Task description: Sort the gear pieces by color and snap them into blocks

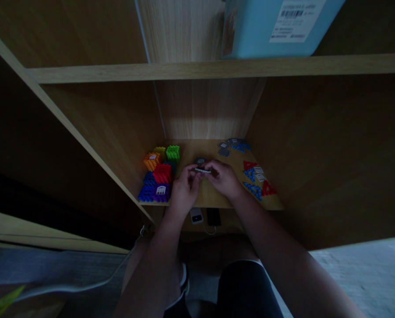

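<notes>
Fingers clamp as I watch left hand (186, 187) and right hand (223, 179) pinch one small grey piece (203, 170) over the shelf (197, 150) beside colourful blocks (159, 176); next calls for steady alignment.

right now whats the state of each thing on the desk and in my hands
left hand, fingers pinched on one end of the small grey piece
right hand, fingers pinched on its other end
small grey piece, held level between both hands, above the desk
coloured cubes, built, clustered at the desk's left, resting
red and blue flat pieces, loose, lying flat at the right
blue box, on the upper shelf, label facing out
</notes>
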Demonstrator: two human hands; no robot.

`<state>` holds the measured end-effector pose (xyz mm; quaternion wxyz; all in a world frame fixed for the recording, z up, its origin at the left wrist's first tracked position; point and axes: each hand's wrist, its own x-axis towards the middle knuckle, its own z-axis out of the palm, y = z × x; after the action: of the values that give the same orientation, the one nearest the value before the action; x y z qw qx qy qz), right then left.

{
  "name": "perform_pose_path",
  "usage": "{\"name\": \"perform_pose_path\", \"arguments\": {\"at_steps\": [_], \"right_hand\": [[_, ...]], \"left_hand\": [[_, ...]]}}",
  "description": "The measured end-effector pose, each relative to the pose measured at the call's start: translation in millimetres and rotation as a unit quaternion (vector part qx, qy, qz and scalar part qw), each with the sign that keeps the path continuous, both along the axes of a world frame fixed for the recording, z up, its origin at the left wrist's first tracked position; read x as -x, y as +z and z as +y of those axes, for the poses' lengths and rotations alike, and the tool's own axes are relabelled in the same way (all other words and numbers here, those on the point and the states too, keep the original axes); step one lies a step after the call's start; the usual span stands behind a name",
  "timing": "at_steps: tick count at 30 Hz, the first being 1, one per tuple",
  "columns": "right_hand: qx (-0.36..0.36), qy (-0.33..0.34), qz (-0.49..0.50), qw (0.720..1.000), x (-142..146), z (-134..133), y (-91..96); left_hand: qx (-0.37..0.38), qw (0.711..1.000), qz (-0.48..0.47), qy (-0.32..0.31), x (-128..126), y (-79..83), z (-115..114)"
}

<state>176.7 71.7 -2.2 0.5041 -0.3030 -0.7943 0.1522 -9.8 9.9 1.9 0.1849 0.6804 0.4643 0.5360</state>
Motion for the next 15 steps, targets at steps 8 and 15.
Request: {"name": "perform_pose_path", "arguments": {"at_steps": [8,15], "right_hand": [[0.054,0.008,0.020,0.998,-0.1,-0.9,-2.0],[0.049,0.023,0.021,0.998,-0.1,0.0,-0.7]], "left_hand": [[0.015,1.000,0.005,0.004,1.0,-1.5,0.9],[0.020,1.000,-0.001,-0.002,0.4,-0.3,0.3]]}}
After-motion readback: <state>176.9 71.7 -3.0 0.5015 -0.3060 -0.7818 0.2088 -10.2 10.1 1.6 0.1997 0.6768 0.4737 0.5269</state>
